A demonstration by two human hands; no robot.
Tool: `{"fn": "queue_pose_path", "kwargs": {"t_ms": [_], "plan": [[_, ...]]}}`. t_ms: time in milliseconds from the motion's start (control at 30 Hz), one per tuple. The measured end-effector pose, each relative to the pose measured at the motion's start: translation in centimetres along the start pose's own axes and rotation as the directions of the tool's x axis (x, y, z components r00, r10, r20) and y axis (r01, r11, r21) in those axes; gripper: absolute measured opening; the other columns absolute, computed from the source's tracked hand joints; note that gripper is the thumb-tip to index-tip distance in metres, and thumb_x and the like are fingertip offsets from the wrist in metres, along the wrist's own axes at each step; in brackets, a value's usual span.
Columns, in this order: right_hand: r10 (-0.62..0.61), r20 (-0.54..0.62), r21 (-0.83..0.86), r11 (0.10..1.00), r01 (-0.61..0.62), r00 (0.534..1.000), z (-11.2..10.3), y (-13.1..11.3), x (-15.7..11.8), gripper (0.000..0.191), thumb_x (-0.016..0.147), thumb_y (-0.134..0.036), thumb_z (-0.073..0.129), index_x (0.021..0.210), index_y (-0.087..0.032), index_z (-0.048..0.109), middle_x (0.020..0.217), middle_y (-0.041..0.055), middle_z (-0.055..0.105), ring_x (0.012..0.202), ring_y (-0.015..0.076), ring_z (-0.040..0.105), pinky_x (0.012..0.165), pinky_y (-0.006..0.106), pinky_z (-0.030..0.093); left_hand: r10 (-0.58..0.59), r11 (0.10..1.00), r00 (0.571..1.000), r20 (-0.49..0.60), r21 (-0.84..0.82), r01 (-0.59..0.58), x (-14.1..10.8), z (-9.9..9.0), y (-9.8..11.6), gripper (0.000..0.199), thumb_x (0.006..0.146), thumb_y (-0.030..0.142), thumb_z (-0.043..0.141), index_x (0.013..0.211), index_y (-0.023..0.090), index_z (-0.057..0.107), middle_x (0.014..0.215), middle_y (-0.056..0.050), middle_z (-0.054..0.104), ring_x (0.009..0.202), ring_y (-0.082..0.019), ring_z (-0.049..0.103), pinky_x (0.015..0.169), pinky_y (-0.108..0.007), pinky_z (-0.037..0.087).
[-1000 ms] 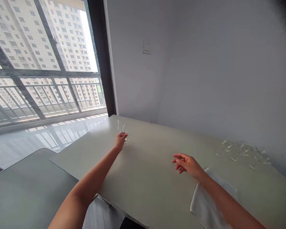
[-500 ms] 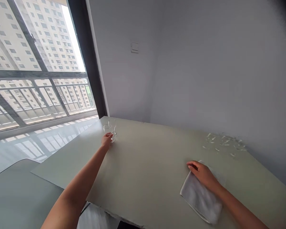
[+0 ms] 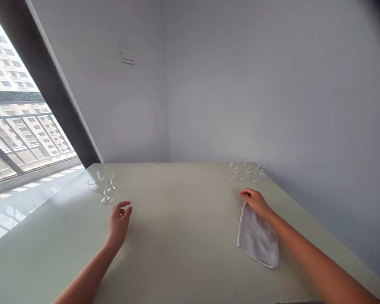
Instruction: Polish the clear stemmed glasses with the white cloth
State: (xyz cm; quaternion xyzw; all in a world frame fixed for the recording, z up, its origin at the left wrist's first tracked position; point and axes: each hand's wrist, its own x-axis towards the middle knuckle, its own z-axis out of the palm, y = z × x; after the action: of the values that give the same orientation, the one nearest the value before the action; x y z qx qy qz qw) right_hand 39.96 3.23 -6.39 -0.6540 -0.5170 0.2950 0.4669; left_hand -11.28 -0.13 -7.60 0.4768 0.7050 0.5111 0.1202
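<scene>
The person's left hand [image 3: 119, 221] sits just short of two stemmed glasses [image 3: 99, 185] at the table's [image 3: 180, 228] left side, its thumb and fingers curved with a narrow gap and nothing between them. The right hand [image 3: 256, 202], fingers loosely curled, is over the far edge of a pale cloth [image 3: 259, 240], though whether it grips it cannot be told; more glasses [image 3: 246, 168] stand beyond.

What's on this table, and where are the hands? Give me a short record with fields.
Left hand: half open, holding nothing, near two upright stemmed glasses
Right hand: over the far end of a pale cloth; contact unclear
More glasses: clustered at the far right of the table, exact count unclear
Wall: grey, bearing a switch
</scene>
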Motion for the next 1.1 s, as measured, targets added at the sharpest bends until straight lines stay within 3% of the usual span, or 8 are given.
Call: {"fn": "queue_pose_path", "kwargs": {"t_ms": [133,267,533,700,800,900,1000,1100], "plan": [[0.144,-0.179,0.196,0.975,-0.108,0.973,2.6,-0.6,5.2,0.034,0.062,-0.015,0.050,0.096,-0.016,0.056,0.092,0.0066,0.060,0.056,0.0095,0.054,0.053,0.023,0.045,0.295,0.949,0.921,0.253,0.031,-0.312,-2.7,1.7,1.5,0.020,0.077,0.033,0.044,0.084,0.021,0.058,0.095,-0.003,0.051,0.063,-0.011,0.047,0.061,-0.026,0.043],[0.221,-0.206,0.273,0.948,-0.161,0.953,5.6,-1.2,8.4,0.036,0.060,-0.012,0.054,0.096,-0.015,0.053,0.082,0.0044,0.059,0.055,0.0095,0.056,0.048,0.020,0.045,0.453,0.855,0.806,0.381,0.071,-0.514,-3.5,2.0,1.6,0.021,0.083,0.025,0.038,0.087,0.023,0.058,0.101,-0.005,0.052,0.070,-0.012,0.051,0.066,-0.026,0.044],[0.185,-0.066,0.257,0.953,-0.162,0.981,11.6,-4.6,5.9,0.021,0.062,-0.009,0.053,0.082,-0.013,0.055,0.064,0.0000,0.057,0.039,0.0044,0.041,0.035,0.016,0.033,0.565,0.802,0.729,0.387,-0.051,-0.595,-4.1,1.5,2.3,0.024,0.083,0.020,0.035,0.084,0.021,0.060,0.091,-0.006,0.057,0.081,-0.014,0.054,0.072,-0.027,0.044],[0.029,0.270,0.254,0.962,-0.100,0.962,17.5,-9.4,-2.3,0.041,0.063,-0.015,0.057,0.104,-0.014,0.056,0.067,0.0001,0.063,0.041,0.0072,0.045,0.035,0.018,0.035,0.342,0.939,0.803,0.488,-0.149,-0.310,-5.3,2.8,5.8,0.020,0.079,0.028,0.046,0.088,0.021,0.062,0.083,-0.003,0.058,0.060,-0.010,0.049,0.057,-0.022,0.041],[-0.185,0.544,0.262,0.964,0.044,0.819,19.5,-12.4,-7.7,0.062,0.068,-0.018,0.055,0.128,-0.022,0.039,0.070,-0.0028,0.063,0.044,0.0074,0.046,0.039,0.019,0.037,0.168,0.975,0.849,0.502,-0.209,-0.069,-6.2,3.9,8.6,0.032,0.069,0.039,0.060,0.093,0.019,0.063,0.070,0.000,0.055,0.055,-0.010,0.046,0.054,-0.023,0.039],[-0.309,0.645,0.234,0.951,0.204,0.699,20.1,-14.6,-11.4,0.064,0.072,-0.014,0.048,0.133,-0.025,0.033,0.063,-0.0053,0.058,0.050,0.0077,0.048,0.050,0.020,0.042,0.110,0.904,0.806,0.581,-0.396,0.162,-7.3,4.0,10.1,0.036,0.069,0.045,0.059,0.091,0.016,0.062,0.066,-0.001,0.057,0.056,-0.012,0.051,0.054,-0.023,0.040],[-0.287,0.711,0.197,0.958,0.210,0.642,19.9,-15.5,-13.2,0.065,0.074,-0.016,0.046,0.136,-0.026,0.029,0.075,-0.0018,0.061,0.056,0.0087,0.052,0.056,0.023,0.045,0.102,0.850,0.781,0.617,-0.461,0.253,-7.3,3.2,9.3,0.033,0.070,0.047,0.057,0.081,0.015,0.060,0.063,-0.001,0.058,0.052,-0.011,0.052,0.053,-0.024,0.040],[-0.260,0.751,0.195,0.965,0.173,0.606,19.2,-15.2,-13.2,0.063,0.075,-0.021,0.048,0.135,-0.029,0.028,0.104,0.0051,0.060,0.065,0.0095,0.055,0.061,0.026,0.047,0.022,0.907,0.881,0.473,-0.380,0.181,-4.7,1.4,6.8,0.033,0.065,0.047,0.061,0.073,0.015,0.058,0.062,0.000,0.057,0.055,-0.011,0.051,0.056,-0.023,0.039]]}}
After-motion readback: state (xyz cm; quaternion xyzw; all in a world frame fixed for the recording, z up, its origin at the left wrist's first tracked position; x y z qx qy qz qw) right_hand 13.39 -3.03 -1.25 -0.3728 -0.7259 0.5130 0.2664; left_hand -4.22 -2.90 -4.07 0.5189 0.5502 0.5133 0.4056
